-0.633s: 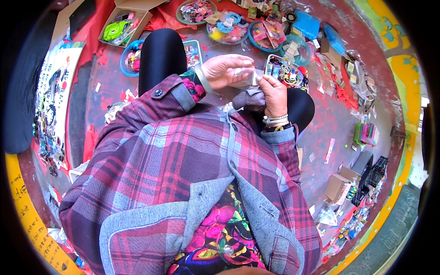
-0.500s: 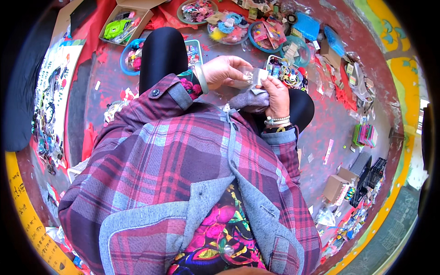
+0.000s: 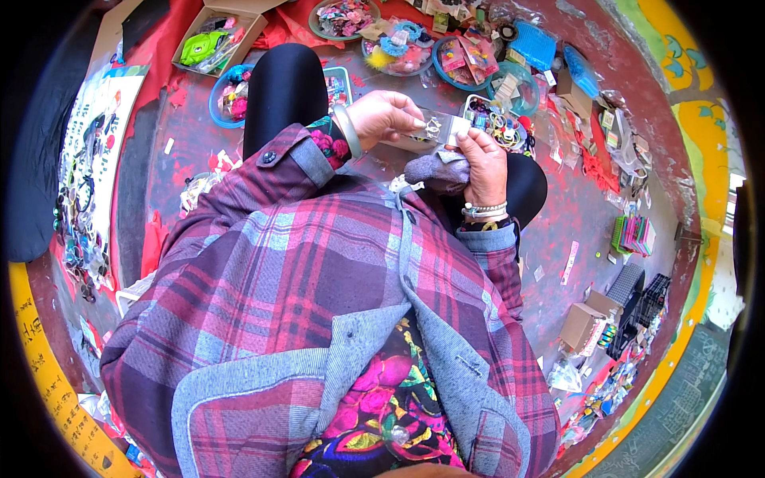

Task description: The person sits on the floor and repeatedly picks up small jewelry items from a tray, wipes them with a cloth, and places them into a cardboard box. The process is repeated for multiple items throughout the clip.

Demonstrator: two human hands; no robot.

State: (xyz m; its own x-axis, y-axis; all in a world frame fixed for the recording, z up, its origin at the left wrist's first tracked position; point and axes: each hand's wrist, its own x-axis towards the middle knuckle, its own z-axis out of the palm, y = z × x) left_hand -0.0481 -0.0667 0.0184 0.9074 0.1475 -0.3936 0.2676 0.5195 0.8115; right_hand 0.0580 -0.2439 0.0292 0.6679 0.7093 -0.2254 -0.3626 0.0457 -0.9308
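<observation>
Between my two hands is a small clear plastic bag with a white band at its right end and small shiny pieces inside. My left hand is closed, thumb and fingertips pinching the bag's left edge. My right hand grips the white end between thumb and fingers. A fuzzy grey-purple cloth piece sits beside my right palm, just below the bag; whether the fingers hold it is hidden.
Beyond my knees stand a tray of hair ties and several basins, including a blue basin. A cardboard box is at far left. Colourful packs and a small carton lie on the floor at right.
My left fingertips have drawn back slightly left along the bag, so more of it and its shiny contents shows. My right hand stays nearly in place.
</observation>
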